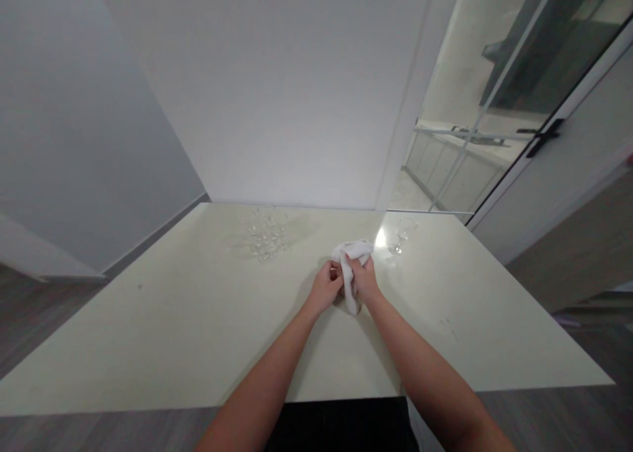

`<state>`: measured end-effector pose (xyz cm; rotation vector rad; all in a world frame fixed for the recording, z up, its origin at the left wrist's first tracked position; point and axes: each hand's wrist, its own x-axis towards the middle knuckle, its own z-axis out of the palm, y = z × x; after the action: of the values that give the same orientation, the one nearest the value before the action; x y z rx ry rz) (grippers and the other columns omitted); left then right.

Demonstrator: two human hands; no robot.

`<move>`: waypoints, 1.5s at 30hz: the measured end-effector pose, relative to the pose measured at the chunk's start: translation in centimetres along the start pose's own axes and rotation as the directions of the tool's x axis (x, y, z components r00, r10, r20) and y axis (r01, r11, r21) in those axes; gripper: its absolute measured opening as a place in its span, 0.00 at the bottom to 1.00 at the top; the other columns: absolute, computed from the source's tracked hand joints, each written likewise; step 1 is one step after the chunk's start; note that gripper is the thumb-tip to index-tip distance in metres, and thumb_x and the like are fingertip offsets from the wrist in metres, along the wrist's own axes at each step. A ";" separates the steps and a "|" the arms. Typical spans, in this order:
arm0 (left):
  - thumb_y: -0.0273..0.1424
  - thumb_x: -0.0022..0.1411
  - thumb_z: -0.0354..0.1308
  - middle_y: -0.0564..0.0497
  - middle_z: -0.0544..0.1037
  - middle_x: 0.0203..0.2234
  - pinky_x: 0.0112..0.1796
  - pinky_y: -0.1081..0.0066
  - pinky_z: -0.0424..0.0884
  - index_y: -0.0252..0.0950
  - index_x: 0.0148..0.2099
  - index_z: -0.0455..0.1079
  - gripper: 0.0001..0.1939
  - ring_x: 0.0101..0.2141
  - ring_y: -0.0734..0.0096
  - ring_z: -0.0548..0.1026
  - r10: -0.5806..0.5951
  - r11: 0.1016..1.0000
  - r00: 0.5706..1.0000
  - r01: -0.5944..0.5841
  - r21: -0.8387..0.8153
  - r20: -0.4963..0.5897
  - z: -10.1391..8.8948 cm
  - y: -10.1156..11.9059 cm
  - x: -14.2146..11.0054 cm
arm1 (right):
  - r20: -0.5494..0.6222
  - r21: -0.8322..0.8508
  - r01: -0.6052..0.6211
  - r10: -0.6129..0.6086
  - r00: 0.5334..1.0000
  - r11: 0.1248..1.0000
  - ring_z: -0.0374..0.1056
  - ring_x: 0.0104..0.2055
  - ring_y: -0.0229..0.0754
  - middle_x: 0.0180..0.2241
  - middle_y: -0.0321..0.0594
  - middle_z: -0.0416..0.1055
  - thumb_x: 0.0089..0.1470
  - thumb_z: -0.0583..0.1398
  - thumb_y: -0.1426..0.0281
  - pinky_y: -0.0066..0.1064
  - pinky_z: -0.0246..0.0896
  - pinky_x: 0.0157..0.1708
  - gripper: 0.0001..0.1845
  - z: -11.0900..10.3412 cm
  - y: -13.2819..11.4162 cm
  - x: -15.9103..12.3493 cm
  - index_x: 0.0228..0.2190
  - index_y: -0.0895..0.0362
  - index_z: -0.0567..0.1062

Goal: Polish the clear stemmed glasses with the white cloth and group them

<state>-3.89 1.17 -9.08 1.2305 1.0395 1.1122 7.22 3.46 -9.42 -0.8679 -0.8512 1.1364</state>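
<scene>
A bunched white cloth (350, 288) hangs between my two hands above the table, its lower end drooping toward the tabletop. My right hand (364, 278) is closed on the cloth, the thumb pressed into its folds. At the cloth's left edge, my left hand (326, 286) has its fingers curled together in a pinch; what they grip is too small and covered to make out. Whether anything is wrapped inside the cloth is hidden. Right of the hands stands a clear stemmed glass (399, 235) on the table.
Several clear glasses (267, 234) stand grouped at the back left of the pale table (198, 333). A white wall (297, 109) rises behind the table's far edge. At the right are a glass-paned door (459, 155) and a black door handle (544, 138).
</scene>
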 end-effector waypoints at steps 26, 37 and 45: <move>0.50 0.54 0.59 0.59 0.67 0.17 0.20 0.78 0.58 0.37 0.35 0.62 0.21 0.17 0.79 0.63 -0.004 1.000 0.998 0.004 0.005 0.069 -0.5 0.0 0.0 | 0.001 0.036 -0.062 0.062 0.998 0.997 0.67 0.27 0.37 0.28 0.33 0.73 0.38 0.69 0.62 0.27 0.64 0.27 0.23 0.3 -0.6 0.1 0.36 0.56 0.70; 0.53 0.55 0.56 0.54 0.69 0.15 0.21 0.76 0.57 0.33 0.26 0.67 0.25 0.17 0.77 0.64 -0.022 0.986 0.995 0.006 0.166 0.100 -3.6 2.4 -0.1 | 0.250 0.048 -0.480 0.455 0.855 0.876 0.71 0.26 0.45 0.22 0.40 0.74 0.44 0.61 0.53 0.34 0.68 0.28 0.20 -0.9 -1.6 0.5 0.29 0.58 0.74; 0.50 0.54 0.59 0.53 0.73 0.18 0.29 0.74 0.57 0.37 0.26 0.73 0.21 0.22 0.74 0.67 0.327 0.599 0.929 -0.345 0.722 0.173 -5.7 3.0 -0.4 | 0.534 -0.309 -0.043 0.211 0.819 0.950 0.65 0.28 0.38 0.26 0.36 0.74 0.39 0.67 0.67 0.28 0.63 0.30 0.12 -1.4 -1.8 0.2 0.29 0.59 0.77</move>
<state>-9.76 1.78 -6.43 2.1800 1.3429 0.9535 9.22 3.09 -8.34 -0.8397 -1.4947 1.4452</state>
